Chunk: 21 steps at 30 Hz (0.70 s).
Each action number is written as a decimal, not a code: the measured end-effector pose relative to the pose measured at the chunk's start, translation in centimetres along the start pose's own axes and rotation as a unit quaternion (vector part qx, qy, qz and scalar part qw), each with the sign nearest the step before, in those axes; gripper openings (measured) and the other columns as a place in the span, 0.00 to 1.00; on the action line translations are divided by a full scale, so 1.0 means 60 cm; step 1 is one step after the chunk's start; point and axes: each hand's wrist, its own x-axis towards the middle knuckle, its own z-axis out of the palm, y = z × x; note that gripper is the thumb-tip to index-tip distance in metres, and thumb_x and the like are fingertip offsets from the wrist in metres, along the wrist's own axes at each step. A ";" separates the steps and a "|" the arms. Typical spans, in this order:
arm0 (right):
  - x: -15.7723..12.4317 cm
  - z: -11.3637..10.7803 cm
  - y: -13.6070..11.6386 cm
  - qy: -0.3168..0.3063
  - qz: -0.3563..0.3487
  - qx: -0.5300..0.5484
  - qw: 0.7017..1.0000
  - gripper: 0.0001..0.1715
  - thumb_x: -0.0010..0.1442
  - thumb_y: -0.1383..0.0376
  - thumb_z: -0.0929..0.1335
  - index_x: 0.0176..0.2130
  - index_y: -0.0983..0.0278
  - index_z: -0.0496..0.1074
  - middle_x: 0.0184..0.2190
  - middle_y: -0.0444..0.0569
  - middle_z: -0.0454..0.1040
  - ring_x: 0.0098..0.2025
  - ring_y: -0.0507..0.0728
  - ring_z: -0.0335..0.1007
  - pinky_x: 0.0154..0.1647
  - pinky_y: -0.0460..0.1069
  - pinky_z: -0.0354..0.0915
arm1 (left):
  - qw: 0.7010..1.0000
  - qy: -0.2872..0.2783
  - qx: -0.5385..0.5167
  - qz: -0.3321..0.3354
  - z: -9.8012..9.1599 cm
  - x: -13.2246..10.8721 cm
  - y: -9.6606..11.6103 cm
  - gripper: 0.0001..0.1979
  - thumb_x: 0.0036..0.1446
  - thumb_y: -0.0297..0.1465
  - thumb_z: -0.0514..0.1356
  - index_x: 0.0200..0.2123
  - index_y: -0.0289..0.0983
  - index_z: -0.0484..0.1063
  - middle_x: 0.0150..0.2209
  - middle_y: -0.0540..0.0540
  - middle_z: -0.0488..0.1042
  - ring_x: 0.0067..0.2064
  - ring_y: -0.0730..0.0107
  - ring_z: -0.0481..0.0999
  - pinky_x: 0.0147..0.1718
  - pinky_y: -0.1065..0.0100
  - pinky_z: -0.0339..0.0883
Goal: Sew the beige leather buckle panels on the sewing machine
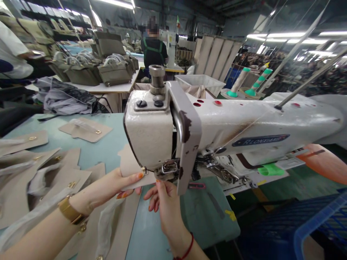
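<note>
A beige bag panel with a small gold buckle lies partly under the head of a white sewing machine. My left hand grips its near edge, thumb on top and fingers beneath. Close to the panel's right corner, my right hand has thumb and forefinger pinched together, the other fingers loosely curled. Whatever lies between those fingertips is too small to make out. The machine's head and grey guard hide the needle area.
Several beige panels with wrapped handles overlap on the pale blue-green table to the left. Thread cones stand behind the machine. At lower right is a blue basket. A person stands farther back, near finished bags.
</note>
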 end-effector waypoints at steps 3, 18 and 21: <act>0.002 0.007 0.001 0.011 -0.007 -0.010 1.000 0.28 0.60 0.49 0.60 0.22 0.68 0.65 0.20 0.51 0.74 0.12 0.44 0.57 0.13 0.39 0.46 | 0.998 -0.029 0.056 0.021 -0.004 0.004 -0.002 0.15 0.59 0.35 0.56 0.25 0.31 0.74 0.21 0.52 0.73 0.19 0.81 0.58 0.18 0.78 0.49; 0.002 0.012 -0.006 0.011 -0.015 -0.047 0.999 0.26 0.60 0.54 0.60 0.19 0.67 0.64 0.17 0.46 0.70 0.11 0.44 0.56 0.13 0.40 0.45 | 1.000 0.008 0.028 0.011 0.014 -0.022 -0.018 0.17 0.59 0.40 0.56 0.25 0.34 0.73 0.21 0.52 0.72 0.20 0.75 0.66 0.21 0.76 0.57; 0.001 0.011 -0.008 0.015 -0.003 -0.028 0.999 0.25 0.60 0.54 0.61 0.19 0.67 0.63 0.16 0.45 0.69 0.11 0.44 0.55 0.12 0.39 0.45 | 0.999 0.036 0.033 0.000 0.026 -0.032 -0.027 0.20 0.58 0.44 0.56 0.22 0.35 0.73 0.20 0.50 0.72 0.20 0.74 0.66 0.21 0.75 0.57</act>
